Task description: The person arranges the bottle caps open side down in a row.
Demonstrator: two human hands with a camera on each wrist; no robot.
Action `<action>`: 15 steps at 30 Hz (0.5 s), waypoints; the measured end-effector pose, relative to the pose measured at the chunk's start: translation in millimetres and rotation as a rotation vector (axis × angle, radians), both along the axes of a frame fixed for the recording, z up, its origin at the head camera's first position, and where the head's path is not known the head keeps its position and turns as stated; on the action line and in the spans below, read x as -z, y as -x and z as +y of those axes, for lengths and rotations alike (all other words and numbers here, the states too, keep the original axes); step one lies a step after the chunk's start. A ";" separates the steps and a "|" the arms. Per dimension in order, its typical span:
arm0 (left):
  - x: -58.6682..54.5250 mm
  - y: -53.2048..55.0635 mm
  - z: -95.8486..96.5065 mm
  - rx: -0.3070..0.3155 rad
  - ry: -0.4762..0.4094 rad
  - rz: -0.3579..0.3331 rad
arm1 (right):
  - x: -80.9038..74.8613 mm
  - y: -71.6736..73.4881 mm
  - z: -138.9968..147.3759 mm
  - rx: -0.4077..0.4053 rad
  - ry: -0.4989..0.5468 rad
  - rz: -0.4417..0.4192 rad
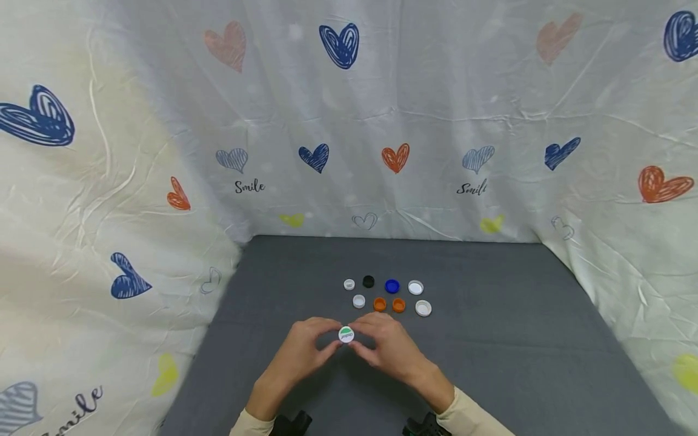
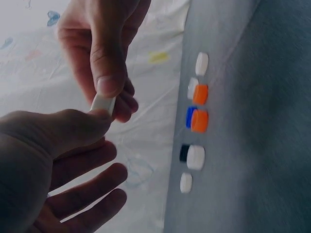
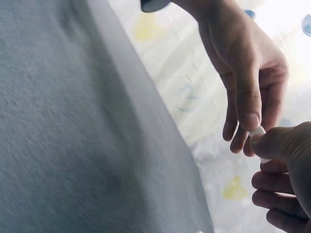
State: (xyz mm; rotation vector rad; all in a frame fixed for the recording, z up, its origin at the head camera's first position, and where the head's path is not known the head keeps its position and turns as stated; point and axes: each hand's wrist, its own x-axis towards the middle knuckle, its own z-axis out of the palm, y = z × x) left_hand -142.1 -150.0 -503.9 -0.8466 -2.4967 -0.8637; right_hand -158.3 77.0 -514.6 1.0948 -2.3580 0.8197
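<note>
Between both hands a small white bottle cap [image 1: 346,334] is held up, its round top with a green mark and dark lettering facing the head camera. My left hand [image 1: 303,351] pinches its left side with thumb and fingertips. On its other side my right hand [image 1: 391,350] pinches it the same way. From the left wrist, the white cap [image 2: 103,104] shows edge-on between the thumbs. In the right wrist view the fingers cover most of the cap [image 3: 257,132].
Beyond the hands, several caps lie in two rows on the grey cloth [image 1: 491,339]: black [image 1: 368,281], blue [image 1: 392,286], orange [image 1: 379,304], another orange [image 1: 398,305], and white ones [image 1: 423,308]. A white curtain [image 1: 436,79] printed with hearts surrounds the table.
</note>
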 end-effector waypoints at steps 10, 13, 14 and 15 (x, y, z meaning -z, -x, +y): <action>23.8 -21.9 -30.6 0.026 0.089 -0.093 | 23.9 -14.2 -28.7 -0.101 -0.141 -0.058; 30.7 -25.2 -36.3 0.040 0.108 -0.111 | 30.8 -17.0 -33.9 -0.117 -0.170 -0.063; 33.0 -25.9 -37.5 0.038 0.117 -0.117 | 32.8 -17.6 -35.2 -0.117 -0.177 -0.062; 35.1 -26.3 -38.5 0.035 0.125 -0.124 | 34.4 -17.9 -36.5 -0.116 -0.183 -0.059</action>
